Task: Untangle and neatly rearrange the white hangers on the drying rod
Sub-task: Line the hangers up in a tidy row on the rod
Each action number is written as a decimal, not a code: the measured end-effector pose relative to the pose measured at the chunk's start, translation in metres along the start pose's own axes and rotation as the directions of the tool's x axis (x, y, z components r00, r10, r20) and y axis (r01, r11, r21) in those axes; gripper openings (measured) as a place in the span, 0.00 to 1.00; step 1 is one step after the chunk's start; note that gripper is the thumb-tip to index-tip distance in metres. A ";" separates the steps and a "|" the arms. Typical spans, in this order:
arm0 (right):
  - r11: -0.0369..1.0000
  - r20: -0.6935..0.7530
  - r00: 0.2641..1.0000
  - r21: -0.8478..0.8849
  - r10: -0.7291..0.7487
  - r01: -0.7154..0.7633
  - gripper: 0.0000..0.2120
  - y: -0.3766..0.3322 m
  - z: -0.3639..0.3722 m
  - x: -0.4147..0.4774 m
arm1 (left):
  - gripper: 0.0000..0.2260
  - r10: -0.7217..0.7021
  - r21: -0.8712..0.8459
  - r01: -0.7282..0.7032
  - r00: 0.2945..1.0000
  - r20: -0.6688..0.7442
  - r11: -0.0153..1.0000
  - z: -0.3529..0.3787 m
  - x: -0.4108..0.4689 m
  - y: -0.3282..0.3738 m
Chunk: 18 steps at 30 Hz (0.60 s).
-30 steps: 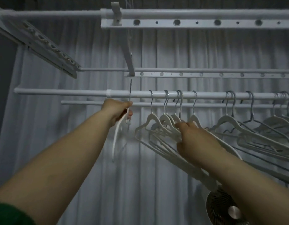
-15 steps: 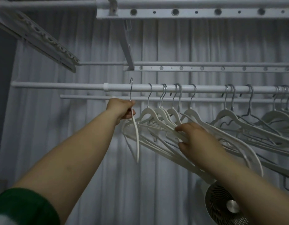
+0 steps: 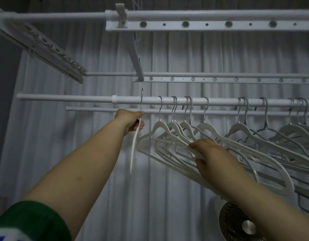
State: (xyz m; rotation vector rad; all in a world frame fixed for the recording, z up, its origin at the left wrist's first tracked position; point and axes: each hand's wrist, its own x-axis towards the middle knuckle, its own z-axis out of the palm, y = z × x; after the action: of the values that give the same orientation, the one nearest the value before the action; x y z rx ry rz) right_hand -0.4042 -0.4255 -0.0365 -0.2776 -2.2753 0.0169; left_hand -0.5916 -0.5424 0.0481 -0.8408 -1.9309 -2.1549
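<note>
A white drying rod [image 3: 67, 98] runs across the view, with several white hangers [image 3: 207, 129] hooked on it from the middle to the right. My left hand [image 3: 130, 120] grips the neck of a single white hanger [image 3: 134, 150] seen edge-on; its metal hook rises in front of the rod, and whether it rests on it I cannot tell. My right hand [image 3: 208, 153] is closed on the lower arms of the bunched hangers just right of it, and their bars overlap and cross.
A thinner rod [image 3: 91, 109] runs just behind the main one. Perforated rack bars [image 3: 209, 25] and a folded rack arm [image 3: 46, 49] hang overhead. Pale curtains [image 3: 63, 145] fill the background. A round fan [image 3: 240, 223] sits low on the right.
The single hanger in my left hand swung into the bunch half a second ago and now hangs apart from it again, to its left. My right hand stays on the bunched hangers.
</note>
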 end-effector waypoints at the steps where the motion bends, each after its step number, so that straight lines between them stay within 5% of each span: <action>1: 1.000 -0.001 1.000 0.001 -0.002 0.002 0.19 0.000 0.000 0.000 | 0.08 -0.009 0.001 0.009 1.000 -0.001 1.000 0.000 0.000 -0.003; 18: 0.998 -0.052 0.996 0.009 -0.069 0.070 0.19 -0.013 0.005 -0.012 | 0.14 -0.043 0.025 0.042 0.999 0.022 0.999 -0.003 -0.027 -0.039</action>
State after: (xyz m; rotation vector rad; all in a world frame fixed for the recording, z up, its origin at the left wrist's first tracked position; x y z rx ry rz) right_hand -0.4030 -0.4399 -0.0470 -0.1906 -2.2310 -0.0137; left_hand -0.5875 -0.5451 0.0008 -0.8310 -1.9996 -2.1500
